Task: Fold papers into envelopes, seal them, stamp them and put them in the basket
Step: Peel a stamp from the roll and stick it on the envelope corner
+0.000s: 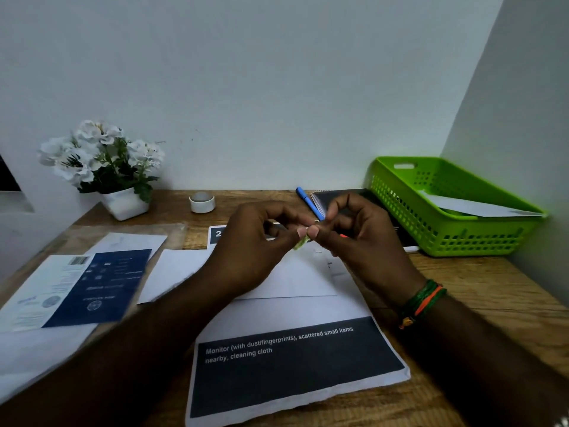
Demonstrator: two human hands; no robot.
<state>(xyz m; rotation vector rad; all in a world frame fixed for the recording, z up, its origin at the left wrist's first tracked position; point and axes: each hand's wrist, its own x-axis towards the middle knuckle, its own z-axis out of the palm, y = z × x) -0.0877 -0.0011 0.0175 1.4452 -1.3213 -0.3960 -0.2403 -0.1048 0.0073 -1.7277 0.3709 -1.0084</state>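
Both hands, left hand and right hand, pinch a tiny pale green stamp at twelve o'clock above the white paper envelope. It may tear if they pull hard.

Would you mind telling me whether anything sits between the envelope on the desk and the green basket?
Yes: both hands, left and right, hover over the envelope, and a dark notebook with a blue pen lies before the basket. Lifting over them looks easy.
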